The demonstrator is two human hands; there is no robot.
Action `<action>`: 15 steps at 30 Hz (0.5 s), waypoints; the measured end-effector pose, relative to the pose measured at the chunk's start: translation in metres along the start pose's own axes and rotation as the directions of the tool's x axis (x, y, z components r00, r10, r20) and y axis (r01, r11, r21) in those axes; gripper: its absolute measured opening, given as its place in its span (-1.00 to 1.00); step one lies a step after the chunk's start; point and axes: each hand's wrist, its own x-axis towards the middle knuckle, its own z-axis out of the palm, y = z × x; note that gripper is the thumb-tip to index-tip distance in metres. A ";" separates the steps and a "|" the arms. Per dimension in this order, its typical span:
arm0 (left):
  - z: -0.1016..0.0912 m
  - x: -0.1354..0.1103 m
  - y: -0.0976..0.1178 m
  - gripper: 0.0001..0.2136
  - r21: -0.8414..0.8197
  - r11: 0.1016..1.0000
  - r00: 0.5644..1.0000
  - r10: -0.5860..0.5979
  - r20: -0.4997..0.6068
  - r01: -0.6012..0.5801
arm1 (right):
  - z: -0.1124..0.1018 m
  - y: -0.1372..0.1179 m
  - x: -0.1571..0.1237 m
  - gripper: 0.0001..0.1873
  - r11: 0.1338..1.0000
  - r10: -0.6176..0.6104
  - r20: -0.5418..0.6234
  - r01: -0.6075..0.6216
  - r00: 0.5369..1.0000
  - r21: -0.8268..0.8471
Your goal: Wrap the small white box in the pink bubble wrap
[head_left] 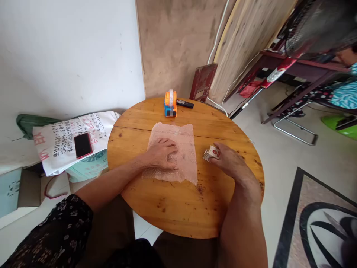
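Observation:
A sheet of pinkish bubble wrap [182, 141] lies spread on the round wooden table [173, 208]. My left hand [161, 153] rests flat on the sheet's left part, fingers stretched out. My right hand [229, 160] lies to the right of the sheet, its fingers closed around a small white and red box [211, 153] that rests on the tabletop.
An orange and blue tape dispenser [170, 104] and a black remote-like object [185, 104] stand at the table's far edge. A phone [83, 145] lies on a printed sack [55, 145] at the left. A dark red chair [203, 82] and a metal-legged desk [295, 70] stand beyond.

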 end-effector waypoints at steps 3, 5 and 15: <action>0.002 0.000 -0.001 -0.36 -0.003 1.000 1.000 -0.001 -0.003 0.001 | -0.004 -0.008 -0.001 -0.60 0.998 0.037 -0.034 -0.035 0.999 0.058; 0.003 0.000 0.000 -0.25 -0.007 1.000 1.000 -0.022 0.008 0.022 | -0.008 -0.022 -0.003 -0.53 0.976 0.027 -0.160 0.009 0.987 0.219; -0.002 0.003 -0.022 -0.25 -0.672 0.726 0.954 -0.285 -0.096 0.149 | 0.009 -0.082 -0.014 -0.45 0.744 -0.324 -0.274 0.422 0.906 0.517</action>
